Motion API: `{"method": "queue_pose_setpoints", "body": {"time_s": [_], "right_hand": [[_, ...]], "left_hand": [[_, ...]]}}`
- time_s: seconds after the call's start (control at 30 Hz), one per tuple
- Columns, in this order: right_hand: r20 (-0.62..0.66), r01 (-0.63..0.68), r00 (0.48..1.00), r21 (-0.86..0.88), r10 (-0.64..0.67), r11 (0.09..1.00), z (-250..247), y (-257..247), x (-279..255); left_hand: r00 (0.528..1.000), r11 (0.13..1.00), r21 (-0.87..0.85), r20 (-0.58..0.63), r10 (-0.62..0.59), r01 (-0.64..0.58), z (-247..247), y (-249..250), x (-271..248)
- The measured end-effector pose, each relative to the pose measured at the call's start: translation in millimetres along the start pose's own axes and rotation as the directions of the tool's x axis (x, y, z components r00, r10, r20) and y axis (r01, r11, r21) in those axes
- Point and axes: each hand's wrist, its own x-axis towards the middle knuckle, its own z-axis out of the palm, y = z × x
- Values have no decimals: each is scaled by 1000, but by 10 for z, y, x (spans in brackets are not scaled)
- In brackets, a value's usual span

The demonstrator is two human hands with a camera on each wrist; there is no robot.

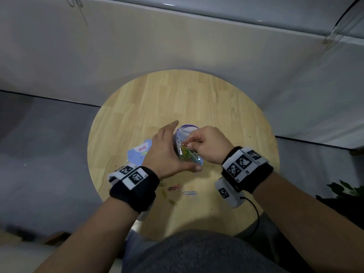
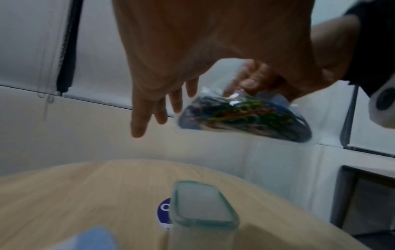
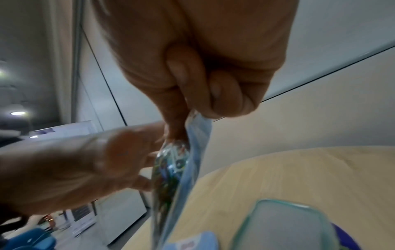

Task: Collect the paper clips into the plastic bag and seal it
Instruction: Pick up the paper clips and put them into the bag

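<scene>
Both hands are working above the round wooden counter (image 1: 197,99). The plastic bag (image 2: 243,116) is being held in the air between them, bulging with colored paper clips (image 2: 245,111).

Right hand (image 1: 208,144): fingers are curling tight, thumb and forefinger pinching the bag's top edge.

Left hand (image 1: 167,150): fingers are stretching out nearly straight alongside the bag, thumb running under its near end. Whether it is actually gripping the bag cannot be told.

Loose paper clips (image 1: 184,191) are lying on the counter near the person's body, below the wrists; pink, blue and yellowish ones are showing.

A clear container (image 2: 203,208) with a greenish rim is standing on the counter beneath the bag. A blue card (image 1: 138,152) is lying flat to its left.
</scene>
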Motion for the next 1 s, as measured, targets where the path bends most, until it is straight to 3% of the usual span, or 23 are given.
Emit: {"method": "queue_pose_setpoints", "body": {"time_s": [0.07, 0.13, 0.23, 0.37, 0.47, 0.53, 0.6, 0.7, 0.8, 0.87, 1.0], "right_hand": [[-25, 24, 999, -69, -26, 997, 135, -116, -23], [-34, 11, 999, -70, -14, 998, 263, -159, -22], [-51, -17, 999, 23, 18, 1000, 382, -119, -35], [-243, 47, 970, 218, 8, 975, 389, -53, -77], [-366, 30, 929, 219, 54, 975, 451, 163, -61], [-213, -50, 975, 57, 61, 997, 614, 363, -27], [93, -4, 995, -230, 26, 973, 862, 504, 10], [421, 308, 901, -458, -102, 834, 1286, 583, 105], [522, 469, 837, -528, -166, 707, 1540, 534, 221], [538, 497, 828, -576, -156, 649, 1626, 532, 294], [494, 464, 852, -555, -175, 691, 1587, 692, 320]], "left_hand": [[999, 998, 66, -45, -1, 4, 141, -12, 0], [992, 997, 27, -110, -69, 73, 221, -61, 2], [984, 992, 34, -136, -115, 121, 222, -189, -35], [984, 992, 77, -155, -88, 101, 220, -486, -142], [977, 991, 67, -187, -105, 119, 169, -710, -275], [973, 988, 75, -201, -114, 132, 103, -837, -376], [972, 983, 89, -187, -141, 160, 35, -941, -466], [970, 976, 95, -163, -182, 199, -37, -1062, -549], [972, 976, 95, -149, -183, 198, -66, -1113, -592], [972, 975, 92, -141, -189, 203, -54, -1115, -610], [975, 976, 95, -127, -182, 195, -8, -1117, -641]]}}
